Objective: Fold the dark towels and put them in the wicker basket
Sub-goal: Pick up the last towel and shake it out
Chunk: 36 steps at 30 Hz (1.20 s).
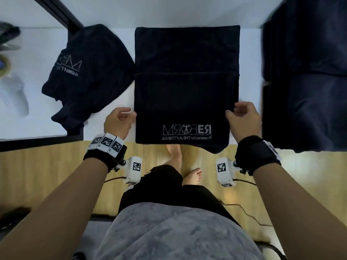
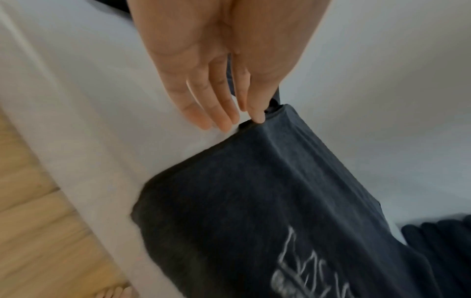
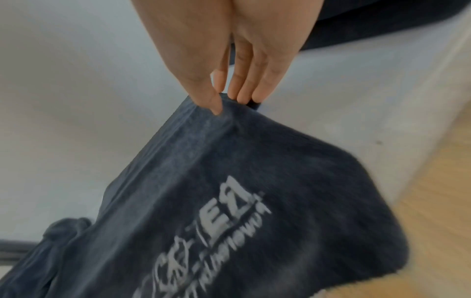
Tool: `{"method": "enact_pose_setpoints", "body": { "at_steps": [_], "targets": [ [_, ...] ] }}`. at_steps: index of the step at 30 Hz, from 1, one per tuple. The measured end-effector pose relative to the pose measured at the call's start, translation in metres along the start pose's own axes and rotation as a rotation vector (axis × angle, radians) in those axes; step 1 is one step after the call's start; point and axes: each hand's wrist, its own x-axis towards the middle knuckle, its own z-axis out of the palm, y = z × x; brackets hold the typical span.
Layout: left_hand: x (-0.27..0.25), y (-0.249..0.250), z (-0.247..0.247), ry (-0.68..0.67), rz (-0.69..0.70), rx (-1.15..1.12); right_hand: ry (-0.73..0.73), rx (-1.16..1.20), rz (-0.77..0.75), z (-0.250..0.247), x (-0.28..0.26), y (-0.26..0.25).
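The dark towel (image 1: pixel 186 87) lies part-folded in the middle of the white desk (image 1: pixel 39 42), its near end with the printed logo hanging over the near edge above the wooden floor (image 1: pixel 37 166). The left hand (image 1: pixel 119 121) pinches the towel's left side edge between thumb and fingers, and the right hand (image 1: pixel 243 120) pinches its right side edge the same way, so the two hands stand apart with the cloth stretched between them. The grips are light, at the very hem; if one slips while the near part is lifted over, the flap would likely sag and land skewed, and the overhanging end could drag the cloth toward the floor. Uneven pull from the two sides would probably set the fold crooked against the layer already lying across the far half. Room is tight sideways: a crumpled dark towel (image 1: pixel 88 72) lies just left of the folded one, nearly touching it, and more dark cloth (image 1: pixel 304 91) lies close on the right, so a wide swing could snag either. The far side of the desk looks freer. No wicker basket can be made out in these views.
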Motion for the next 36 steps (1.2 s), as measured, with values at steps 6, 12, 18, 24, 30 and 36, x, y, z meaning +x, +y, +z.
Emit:
{"method": "enact_pose_setpoints", "body": {
  "at_steps": [6, 12, 18, 24, 30, 36],
  "targets": [
    [-0.038, -0.047, 0.006, 0.087, -0.083, 0.13, 0.007, -0.102, 0.15, -0.011, -0.049, 0.054],
    [-0.059, -0.086, 0.014, -0.023, -0.193, 0.039, -0.186, -0.129, 0.334, -0.011, -0.068, 0.091],
    [-0.059, -0.085, 0.022, -0.075, -0.21, -0.217, -0.333, 0.101, 0.398, 0.0, -0.069, 0.094],
    [-0.059, -0.09, 0.023, -0.11, -0.212, -0.213, -0.32, 0.145, 0.401, 0.004, -0.077, 0.09],
    [-0.06, -0.089, 0.027, -0.141, -0.264, -0.335, -0.309, 0.38, 0.442, 0.0, -0.089, 0.084],
    [-0.069, -0.081, 0.027, -0.116, -0.223, -0.284, -0.268, 0.432, 0.355, 0.0, -0.097, 0.082]
  ]
}}
